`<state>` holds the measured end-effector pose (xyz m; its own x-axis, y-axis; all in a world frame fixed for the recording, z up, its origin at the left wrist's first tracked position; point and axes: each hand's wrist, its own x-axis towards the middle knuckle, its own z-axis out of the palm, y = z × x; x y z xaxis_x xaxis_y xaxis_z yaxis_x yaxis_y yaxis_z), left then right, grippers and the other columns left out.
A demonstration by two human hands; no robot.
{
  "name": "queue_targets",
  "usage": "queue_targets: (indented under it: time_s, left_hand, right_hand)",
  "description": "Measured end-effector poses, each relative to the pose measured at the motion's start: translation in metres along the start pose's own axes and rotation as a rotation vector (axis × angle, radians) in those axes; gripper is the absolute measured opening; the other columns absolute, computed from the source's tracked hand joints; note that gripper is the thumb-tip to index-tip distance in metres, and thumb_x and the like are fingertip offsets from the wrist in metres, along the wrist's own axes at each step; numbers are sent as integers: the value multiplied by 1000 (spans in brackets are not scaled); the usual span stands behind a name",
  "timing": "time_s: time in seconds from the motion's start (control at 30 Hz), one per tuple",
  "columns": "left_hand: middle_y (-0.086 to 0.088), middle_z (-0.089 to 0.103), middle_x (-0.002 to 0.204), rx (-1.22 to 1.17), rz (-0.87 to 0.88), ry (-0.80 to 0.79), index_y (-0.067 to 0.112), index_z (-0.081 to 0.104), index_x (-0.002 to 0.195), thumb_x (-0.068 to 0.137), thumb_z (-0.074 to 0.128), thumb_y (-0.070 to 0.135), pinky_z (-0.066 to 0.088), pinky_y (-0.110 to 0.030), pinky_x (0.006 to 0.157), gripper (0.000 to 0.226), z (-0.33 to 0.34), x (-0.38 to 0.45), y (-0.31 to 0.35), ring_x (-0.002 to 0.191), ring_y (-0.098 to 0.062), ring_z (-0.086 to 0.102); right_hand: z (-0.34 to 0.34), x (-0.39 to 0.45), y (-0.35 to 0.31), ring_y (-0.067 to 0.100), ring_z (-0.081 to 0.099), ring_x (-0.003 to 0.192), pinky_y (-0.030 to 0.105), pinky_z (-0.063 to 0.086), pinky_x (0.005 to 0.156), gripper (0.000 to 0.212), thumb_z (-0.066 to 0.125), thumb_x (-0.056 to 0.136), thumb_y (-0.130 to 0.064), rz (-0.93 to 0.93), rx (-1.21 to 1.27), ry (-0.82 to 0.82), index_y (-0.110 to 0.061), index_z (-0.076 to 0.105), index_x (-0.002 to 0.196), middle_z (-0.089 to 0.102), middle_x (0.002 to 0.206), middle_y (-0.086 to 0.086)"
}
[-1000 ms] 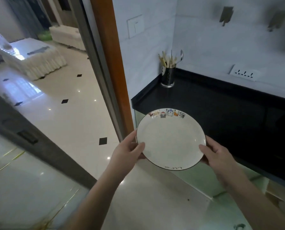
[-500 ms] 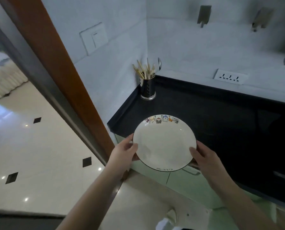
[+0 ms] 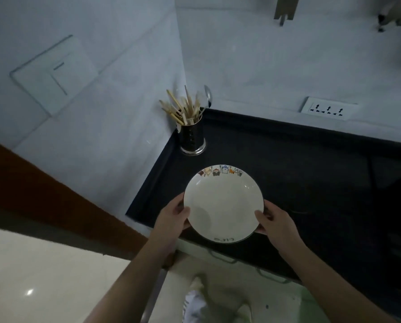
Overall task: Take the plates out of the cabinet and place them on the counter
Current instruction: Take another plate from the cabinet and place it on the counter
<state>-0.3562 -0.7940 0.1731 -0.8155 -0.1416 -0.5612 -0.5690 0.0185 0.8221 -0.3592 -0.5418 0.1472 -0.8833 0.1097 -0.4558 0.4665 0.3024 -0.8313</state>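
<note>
Head view: one round white plate, dark-rimmed, with a row of small coloured figures along the far edge, held roughly level over the near corner of the black counter. Left hand and right hand clamped on opposite rims, thumbs on top, remaining fingers underneath, forearms extended forward. One metal utensil holder upright in the counter's corner, well apart from the plate; count: two hands, one plate.

The plate has moved from beside the doorway to over the counter. The utensil holder now sits nearer.
</note>
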Motion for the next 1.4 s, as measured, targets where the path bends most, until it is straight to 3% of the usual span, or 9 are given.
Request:
queue_targets:
  time_s: [0.13,0.23,0.3,0.47,0.77,0.93,1.03,1.27,1.4]
  left_hand:
    - [0,62,125,27,-44,-56,27,59,131,92,59,4,58,-37,87,45,-1,60,4,109,-18,63]
    - [8,62,111,97,-54,-79,26,58,129,92,58,3,56,-37,88,43,-2,97,16,100,-11,61]
    - [10,61,108,146,-33,-94,28,57,129,93,57,4,54,-41,94,42,-1,116,23,98,-10,60]
    - [-1,58,128,221,-45,-95,26,53,136,93,57,3,54,-45,94,49,2,158,33,113,-20,59]
    - [-5,54,137,225,-137,-99,25,48,141,92,58,3,55,-45,94,54,7,189,26,119,-25,57]
    - [-5,54,135,238,-114,-120,25,50,139,93,58,3,53,-47,96,52,6,196,23,119,-24,57]
    - [-5,54,136,264,-98,-127,24,49,140,93,59,4,54,-45,94,52,5,198,24,116,-23,58]
    - [-3,50,140,444,102,-1,25,38,146,93,59,22,49,-32,89,57,12,191,19,121,-19,55]
    - [-2,51,136,552,334,59,25,42,143,93,60,22,54,-36,93,53,19,180,28,117,-16,56]
  right_hand:
    - [19,41,-1,10,65,90,25,57,70,40,55,96,-16,90,-10,90,-26,52,134,65,106,-6]
    - [35,68,0,11,66,86,35,59,76,37,56,94,-20,149,-36,173,-27,56,131,67,99,-9]
    - [44,84,-1,10,66,85,32,59,71,39,57,93,-20,186,-23,213,-26,55,132,67,100,-8]
    - [59,110,-4,6,63,81,22,50,61,37,57,94,-18,237,0,293,-23,55,130,65,102,-7]
    - [67,132,5,12,64,89,34,57,79,40,61,92,-20,308,-64,351,-22,55,131,66,117,0]
    - [69,133,8,11,64,88,27,53,70,42,60,92,-22,328,-70,350,-24,53,133,66,118,-1]
    - [70,133,8,12,64,89,29,55,73,42,60,92,-22,321,-67,354,-23,53,133,66,118,0]
    - [65,128,0,11,62,85,33,55,75,41,52,96,-34,387,-66,361,-23,49,135,62,116,-1]
    - [51,103,-4,11,60,87,28,48,69,38,52,96,-33,385,-133,298,-25,50,133,61,111,-1]
